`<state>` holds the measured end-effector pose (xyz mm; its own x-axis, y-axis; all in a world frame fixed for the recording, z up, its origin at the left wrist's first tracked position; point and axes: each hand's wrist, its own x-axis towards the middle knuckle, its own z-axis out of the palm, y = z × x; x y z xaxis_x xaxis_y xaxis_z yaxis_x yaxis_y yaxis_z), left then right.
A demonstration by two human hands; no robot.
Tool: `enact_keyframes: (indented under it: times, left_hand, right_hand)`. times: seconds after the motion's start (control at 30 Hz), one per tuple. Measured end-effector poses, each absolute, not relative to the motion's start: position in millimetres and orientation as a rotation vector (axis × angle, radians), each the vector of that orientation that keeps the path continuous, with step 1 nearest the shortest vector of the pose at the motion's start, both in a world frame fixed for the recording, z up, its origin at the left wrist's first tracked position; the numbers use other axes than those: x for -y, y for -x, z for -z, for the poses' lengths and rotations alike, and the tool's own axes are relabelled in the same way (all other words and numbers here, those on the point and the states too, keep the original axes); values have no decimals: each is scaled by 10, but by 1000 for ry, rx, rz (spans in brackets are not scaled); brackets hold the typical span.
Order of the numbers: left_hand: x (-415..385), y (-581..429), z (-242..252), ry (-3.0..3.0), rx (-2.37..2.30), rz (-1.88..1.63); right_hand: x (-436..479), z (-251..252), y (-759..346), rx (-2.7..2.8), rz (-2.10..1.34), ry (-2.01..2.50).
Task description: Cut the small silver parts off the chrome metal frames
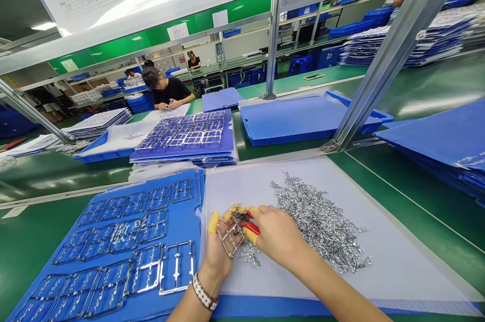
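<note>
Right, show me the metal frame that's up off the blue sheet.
The small metal frame held in the left hand, lifted clear; all the other frames lie flat on blue sheets.

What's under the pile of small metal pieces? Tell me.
A white corrugated plastic sheet shows around the metal pieces; the part beneath them is covered from view.

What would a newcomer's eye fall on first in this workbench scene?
First comes the heap of small silver metal parts on a white sheet, right of centre. Beside it, the left hand, wearing yellow finger cots, holds a metal frame near red-handled cutters in the right hand. Further left, metal frames cover a blue board.
</note>
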<state>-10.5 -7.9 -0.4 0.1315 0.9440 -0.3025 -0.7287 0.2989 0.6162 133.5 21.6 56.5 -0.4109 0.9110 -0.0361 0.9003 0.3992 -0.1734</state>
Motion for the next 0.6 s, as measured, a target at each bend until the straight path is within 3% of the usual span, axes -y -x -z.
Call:
enact_keyframes:
  times: [0.6]
  left_hand:
    - [68, 131, -58, -282, -666, -1263]
  right_hand:
    - [-52, -432, -1432, 2587, -158, 1695]
